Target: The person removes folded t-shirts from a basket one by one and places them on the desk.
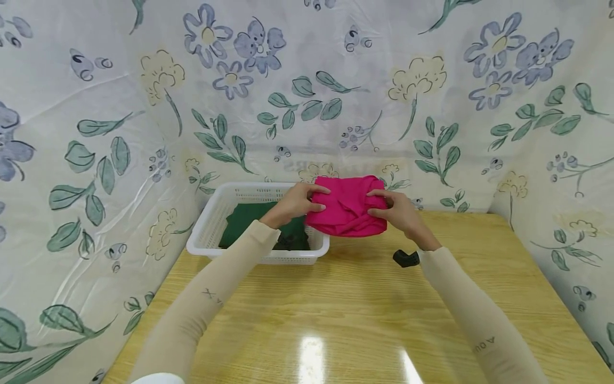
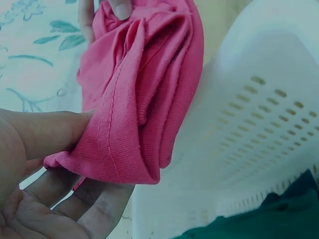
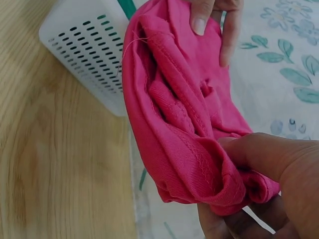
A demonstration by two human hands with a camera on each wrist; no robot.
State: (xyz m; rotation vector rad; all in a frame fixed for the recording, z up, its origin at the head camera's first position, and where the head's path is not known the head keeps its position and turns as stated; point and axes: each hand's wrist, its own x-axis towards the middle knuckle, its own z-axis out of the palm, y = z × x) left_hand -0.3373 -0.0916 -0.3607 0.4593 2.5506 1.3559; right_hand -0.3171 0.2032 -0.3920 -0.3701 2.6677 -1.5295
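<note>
A folded bright pink garment is held up between both hands, above the table's back edge and just right of the basket. My left hand pinches its left end, thumb on one side and fingers on the other. At the opposite end my right hand grips it the same way. Stitched hems and stacked fold layers of the pink garment show in the left wrist view. From the right wrist view, the garment has rolled edges and a loose thread.
A white perforated plastic basket stands at the back left of the wooden table, with dark green folded cloth inside. A small black object lies by the right forearm. Floral fabric hangs behind and at the sides.
</note>
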